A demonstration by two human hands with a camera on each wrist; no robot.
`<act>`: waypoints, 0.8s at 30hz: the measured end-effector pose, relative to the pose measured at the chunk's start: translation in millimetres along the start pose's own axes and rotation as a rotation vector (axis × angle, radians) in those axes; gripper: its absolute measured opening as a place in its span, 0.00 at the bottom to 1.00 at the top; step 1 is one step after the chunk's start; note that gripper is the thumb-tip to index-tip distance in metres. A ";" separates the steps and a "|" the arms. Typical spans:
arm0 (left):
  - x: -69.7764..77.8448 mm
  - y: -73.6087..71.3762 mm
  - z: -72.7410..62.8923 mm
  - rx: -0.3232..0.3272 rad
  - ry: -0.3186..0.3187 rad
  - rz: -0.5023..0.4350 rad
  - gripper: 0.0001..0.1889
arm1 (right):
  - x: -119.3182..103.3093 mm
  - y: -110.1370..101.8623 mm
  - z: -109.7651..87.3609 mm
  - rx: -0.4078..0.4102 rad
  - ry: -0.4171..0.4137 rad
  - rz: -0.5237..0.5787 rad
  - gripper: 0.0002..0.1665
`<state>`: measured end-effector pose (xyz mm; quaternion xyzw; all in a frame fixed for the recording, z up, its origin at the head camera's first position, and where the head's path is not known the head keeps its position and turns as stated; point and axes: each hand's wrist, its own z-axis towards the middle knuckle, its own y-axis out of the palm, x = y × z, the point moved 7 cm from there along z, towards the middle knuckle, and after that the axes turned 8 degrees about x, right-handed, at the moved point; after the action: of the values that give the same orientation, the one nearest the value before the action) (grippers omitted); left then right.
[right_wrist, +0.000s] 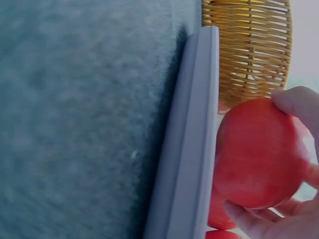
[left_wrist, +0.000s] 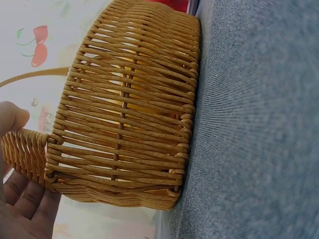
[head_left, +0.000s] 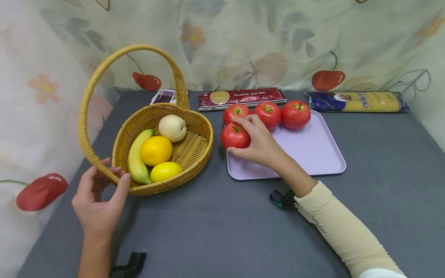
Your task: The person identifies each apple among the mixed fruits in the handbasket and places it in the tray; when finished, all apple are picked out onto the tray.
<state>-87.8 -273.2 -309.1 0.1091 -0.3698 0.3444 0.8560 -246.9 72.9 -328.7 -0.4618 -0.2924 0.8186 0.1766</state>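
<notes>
My left hand [head_left: 99,197] grips the lower end of the handle of a woven basket [head_left: 194,170], thumb on one side and fingers on the other. A banana [head_left: 138,158], an orange fruit [head_left: 156,151], a yellow lemon [head_left: 166,172] and a pale pear-like fruit [head_left: 172,128] lie inside the basket. With thumb and fingers my right hand [head_left: 257,143] holds a red apple [head_left: 235,136] at the left side of a lilac tray [head_left: 309,150]. In the right wrist view that apple [right_wrist: 261,154] sits between thumb and fingertips, close above the tray rim.
Three more red apples [head_left: 295,114] stand in a row along the tray's back edge. Behind them lie a red packet [head_left: 241,98] and a yellow-and-blue pasta packet [head_left: 359,102]. A small white-and-purple packet [head_left: 164,96] is partly hidden behind the basket. Patterned cloth hangs at the back.
</notes>
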 end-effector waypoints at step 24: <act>45.5 1.3 8.5 0.255 0.151 -0.013 0.31 | 6.9 -0.7 -17.9 -0.166 0.029 -0.034 0.47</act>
<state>-71.2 -252.8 -271.0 0.1929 -0.2567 0.3901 0.8629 -235.1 82.9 -339.9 -0.4814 -0.3644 0.7818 0.1559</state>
